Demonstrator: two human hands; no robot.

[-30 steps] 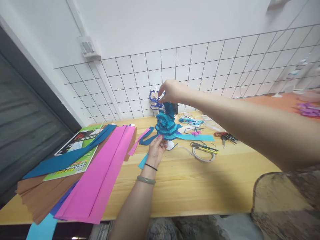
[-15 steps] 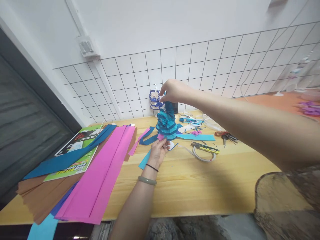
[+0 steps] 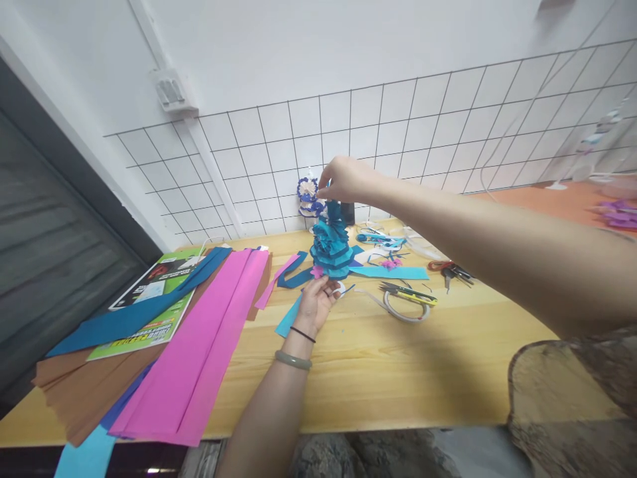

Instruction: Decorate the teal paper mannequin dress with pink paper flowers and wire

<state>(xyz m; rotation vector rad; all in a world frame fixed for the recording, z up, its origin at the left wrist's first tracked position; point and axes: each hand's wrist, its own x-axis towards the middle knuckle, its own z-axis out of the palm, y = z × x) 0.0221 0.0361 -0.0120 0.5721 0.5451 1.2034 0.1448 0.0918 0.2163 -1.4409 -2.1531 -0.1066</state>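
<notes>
A small paper doll in a ruffled teal and blue crepe dress [image 3: 330, 244] stands upright on the wooden table [image 3: 378, 358]. My right hand [image 3: 343, 180] is closed in a pinch on the doll's top, next to its blue-and-white paper flower head [image 3: 307, 194]. My left hand [image 3: 314, 302], with two bracelets on the wrist, reaches up under the skirt's hem. Its fingertips pinch a tiny pink paper flower [image 3: 317, 271] against the hem.
Long sheets of pink [image 3: 204, 342], brown and blue crepe paper [image 3: 134, 312] and a green booklet [image 3: 149, 299] cover the table's left. Scissors [image 3: 408, 294], a tape ring [image 3: 401, 311], keys [image 3: 450, 272] and paper scraps lie right of the doll. A wire grid panel [image 3: 398, 133] stands behind.
My left hand has slid slightly up along the hem, and the pink flower now shows against the skirt. The right hand stays pinched on the doll's top.
</notes>
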